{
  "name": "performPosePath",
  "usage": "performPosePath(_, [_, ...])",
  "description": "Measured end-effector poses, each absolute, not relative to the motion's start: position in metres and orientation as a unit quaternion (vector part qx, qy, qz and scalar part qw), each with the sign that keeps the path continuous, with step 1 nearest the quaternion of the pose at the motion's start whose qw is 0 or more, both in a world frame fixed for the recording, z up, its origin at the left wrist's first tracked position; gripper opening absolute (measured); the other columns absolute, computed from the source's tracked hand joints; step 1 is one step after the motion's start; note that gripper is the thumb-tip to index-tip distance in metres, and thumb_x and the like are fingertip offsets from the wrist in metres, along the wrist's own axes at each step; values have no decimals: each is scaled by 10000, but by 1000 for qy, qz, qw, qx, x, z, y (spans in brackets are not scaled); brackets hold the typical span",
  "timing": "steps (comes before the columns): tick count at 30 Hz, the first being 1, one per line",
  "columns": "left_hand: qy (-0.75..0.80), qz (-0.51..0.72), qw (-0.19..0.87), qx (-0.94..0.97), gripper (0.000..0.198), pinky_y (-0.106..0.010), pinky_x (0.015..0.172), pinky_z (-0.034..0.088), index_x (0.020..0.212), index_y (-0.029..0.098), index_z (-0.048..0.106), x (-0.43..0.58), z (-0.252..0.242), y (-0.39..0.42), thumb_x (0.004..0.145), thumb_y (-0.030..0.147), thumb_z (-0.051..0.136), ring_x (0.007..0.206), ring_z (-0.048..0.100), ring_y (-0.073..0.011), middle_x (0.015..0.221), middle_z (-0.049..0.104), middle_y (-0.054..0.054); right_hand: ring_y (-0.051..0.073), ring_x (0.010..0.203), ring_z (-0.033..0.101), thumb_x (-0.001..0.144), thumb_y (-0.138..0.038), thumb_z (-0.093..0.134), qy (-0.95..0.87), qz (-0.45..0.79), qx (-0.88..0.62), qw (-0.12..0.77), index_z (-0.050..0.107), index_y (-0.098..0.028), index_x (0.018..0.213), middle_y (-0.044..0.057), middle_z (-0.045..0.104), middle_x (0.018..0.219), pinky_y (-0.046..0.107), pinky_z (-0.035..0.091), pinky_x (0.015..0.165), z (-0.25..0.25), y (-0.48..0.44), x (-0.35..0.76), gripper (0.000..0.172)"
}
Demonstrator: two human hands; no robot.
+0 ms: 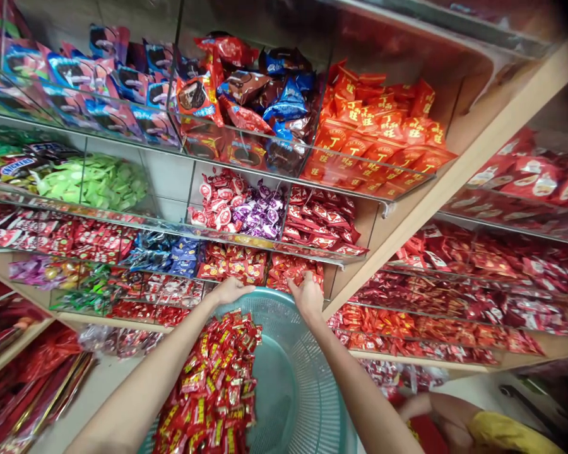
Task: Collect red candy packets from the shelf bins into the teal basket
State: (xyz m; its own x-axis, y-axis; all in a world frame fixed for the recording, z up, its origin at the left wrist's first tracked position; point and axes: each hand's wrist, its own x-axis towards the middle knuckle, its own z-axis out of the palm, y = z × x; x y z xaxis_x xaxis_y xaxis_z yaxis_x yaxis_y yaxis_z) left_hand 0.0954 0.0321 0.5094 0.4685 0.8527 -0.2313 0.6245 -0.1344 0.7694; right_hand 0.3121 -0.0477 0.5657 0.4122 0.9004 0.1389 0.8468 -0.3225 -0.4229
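A round green plastic basket (312, 353) is tilted below the shelves, with many small red-and-yellow wrapped candies (208, 384) heaped in its left part. Its right part shows bare floor. My left hand (231, 291) is closed on the far rim, thumb along the edge. To the right, my right hand (307, 295) is at the same rim, its thumb and a finger at red packets (284, 270) in the shelf bin behind. Whether it grips a packet or the rim is too unclear to tell.
Clear-fronted shelf bins hold orange-red packets (373, 132), green candies (94, 183) and purple candies (262, 211). A slanted wooden post (397, 233) stands right of the basket. Another person's arm with a yellow sleeve (506, 435) is at the lower right.
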Motion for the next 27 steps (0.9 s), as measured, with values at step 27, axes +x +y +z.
performPosePath(27, [603,53,291,741,708,-379,736,390,602,180,562,97,524,15,679,771,180,828,577,-303,758,619,-95,255,812,633,786,-377,548,-769,83,-629,-82,488,-167,1141,127,661,874,345,478,685,468,-120,273,416])
